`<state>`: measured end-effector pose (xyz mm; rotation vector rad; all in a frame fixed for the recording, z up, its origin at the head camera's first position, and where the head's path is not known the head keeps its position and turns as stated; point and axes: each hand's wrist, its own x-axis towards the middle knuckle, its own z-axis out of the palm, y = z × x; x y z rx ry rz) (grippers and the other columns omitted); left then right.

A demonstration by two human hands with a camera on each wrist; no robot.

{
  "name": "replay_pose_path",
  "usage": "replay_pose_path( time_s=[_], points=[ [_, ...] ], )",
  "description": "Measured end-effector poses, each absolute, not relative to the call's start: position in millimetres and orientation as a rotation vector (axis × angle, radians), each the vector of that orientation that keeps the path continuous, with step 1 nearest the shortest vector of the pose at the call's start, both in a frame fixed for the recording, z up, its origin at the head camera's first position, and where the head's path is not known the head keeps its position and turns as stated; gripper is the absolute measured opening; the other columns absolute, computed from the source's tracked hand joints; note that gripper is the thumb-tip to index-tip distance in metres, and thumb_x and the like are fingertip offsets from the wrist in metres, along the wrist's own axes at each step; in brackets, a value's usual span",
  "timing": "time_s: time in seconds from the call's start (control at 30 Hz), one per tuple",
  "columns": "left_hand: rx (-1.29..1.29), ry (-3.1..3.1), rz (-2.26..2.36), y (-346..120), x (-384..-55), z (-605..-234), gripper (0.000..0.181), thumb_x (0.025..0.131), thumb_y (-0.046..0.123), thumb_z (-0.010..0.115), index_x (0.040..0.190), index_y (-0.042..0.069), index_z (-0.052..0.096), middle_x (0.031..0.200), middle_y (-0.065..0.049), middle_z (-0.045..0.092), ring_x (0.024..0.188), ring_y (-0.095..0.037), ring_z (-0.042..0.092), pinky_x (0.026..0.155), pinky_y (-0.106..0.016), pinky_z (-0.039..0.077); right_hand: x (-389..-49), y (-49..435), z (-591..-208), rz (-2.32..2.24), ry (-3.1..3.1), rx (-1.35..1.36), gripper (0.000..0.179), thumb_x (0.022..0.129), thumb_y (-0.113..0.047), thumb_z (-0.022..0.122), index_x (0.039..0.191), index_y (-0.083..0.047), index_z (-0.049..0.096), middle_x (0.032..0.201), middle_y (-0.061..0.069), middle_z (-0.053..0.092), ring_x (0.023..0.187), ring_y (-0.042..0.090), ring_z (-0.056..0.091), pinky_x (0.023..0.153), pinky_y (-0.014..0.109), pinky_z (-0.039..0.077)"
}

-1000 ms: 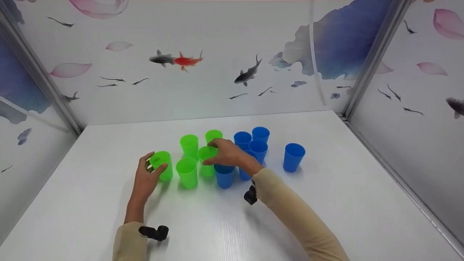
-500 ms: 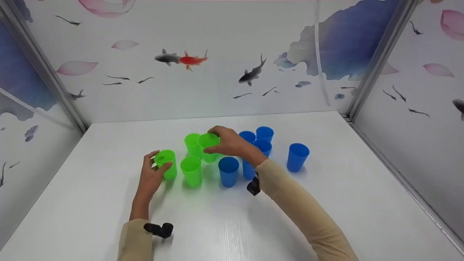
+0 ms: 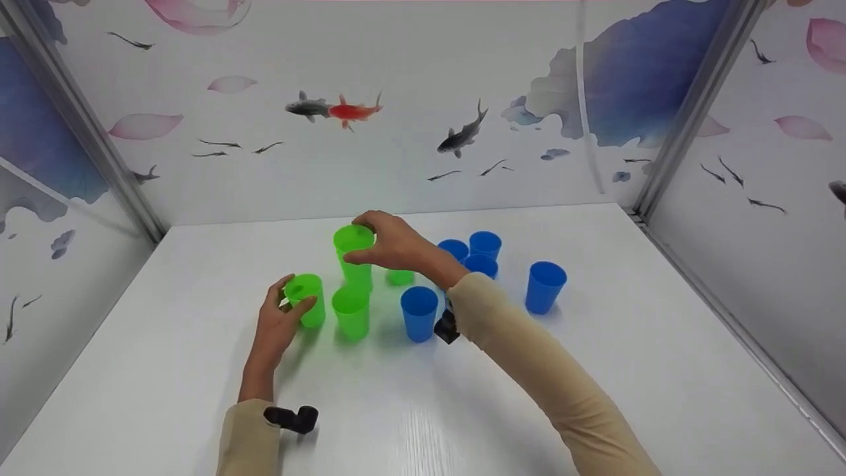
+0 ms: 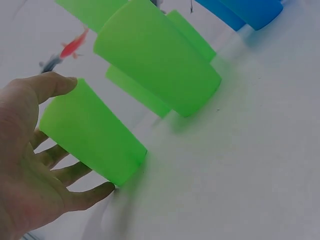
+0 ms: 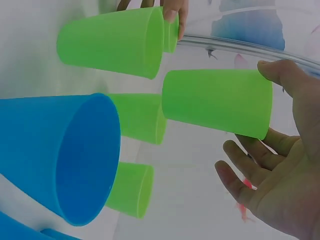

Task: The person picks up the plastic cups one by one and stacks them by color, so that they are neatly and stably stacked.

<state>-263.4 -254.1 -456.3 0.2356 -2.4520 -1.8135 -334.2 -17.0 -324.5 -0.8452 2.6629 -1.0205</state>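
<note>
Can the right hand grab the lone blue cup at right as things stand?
Probably not: the right hand holds a green cup. Once freed, likely yes; the lone blue cup stands apart from the others.

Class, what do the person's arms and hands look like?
The left sleeve and right sleeve are plain beige. The left device and right device, small and black, jut out from them. The left hand and right hand wear no gloves.

Left sleeve (image 3: 248,441): plain beige
Right sleeve (image 3: 538,370): plain beige, creased
Left wrist camera (image 3: 291,419): black, small, knob-ended
Right wrist camera (image 3: 447,327): black, small, blocky
</note>
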Motion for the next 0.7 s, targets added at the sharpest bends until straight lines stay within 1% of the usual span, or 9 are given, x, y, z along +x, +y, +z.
replay_pose_path(
  time_s=[0.17, 0.3, 0.47, 0.7],
  points=[
    [0.244, -2.451, -1.826, -253.0, -263.4, -457.1, 0.077, 0.099, 0.036, 0.063, 0.16, 0.014, 0.02, 0.166, -0.02, 0.021, 0.15, -0.041, 0.03, 0.123, -0.05, 0.03, -332.0, -31.6, -322.7, -1.017, 2.668, -0.916, 0.07, 0.089, -0.043, 0.074, 0.145, -0.011, 0.048, 0.137, 0.005, 0.057, 0.12, 0.019, 0.057, 0.104, 0.033, 0.052],
    [0.255, -2.456, -1.842, -251.2, -265.5, -457.3, 0.079, 0.098, 0.037, 0.063, 0.16, 0.015, 0.019, 0.165, -0.021, 0.02, 0.151, -0.041, 0.028, 0.123, -0.05, 0.031, -329.3, -42.9, -323.3, -1.039, 2.673, -0.919, 0.069, 0.089, -0.042, 0.074, 0.145, -0.011, 0.048, 0.138, 0.005, 0.056, 0.123, 0.02, 0.055, 0.105, 0.034, 0.051],
    [0.289, -2.455, -1.856, -252.7, -267.4, -458.7, 0.082, 0.097, 0.038, 0.065, 0.16, 0.016, 0.018, 0.166, -0.02, 0.021, 0.153, -0.039, 0.026, 0.123, -0.05, 0.031, -324.1, -60.6, -327.7, -1.078, 2.655, -0.941, 0.068, 0.089, -0.042, 0.074, 0.145, -0.011, 0.049, 0.141, 0.007, 0.053, 0.129, 0.022, 0.053, 0.107, 0.034, 0.05],
    [0.286, -2.443, -1.867, -255.3, -267.4, -460.4, 0.084, 0.096, 0.035, 0.068, 0.16, 0.014, 0.017, 0.165, -0.021, 0.022, 0.152, -0.039, 0.027, 0.122, -0.049, 0.033, -318.8, -82.8, -335.5, -1.052, 2.693, -0.95, 0.068, 0.091, -0.042, 0.072, 0.146, -0.011, 0.049, 0.145, 0.007, 0.051, 0.131, 0.021, 0.053, 0.111, 0.034, 0.047]
  ],
)
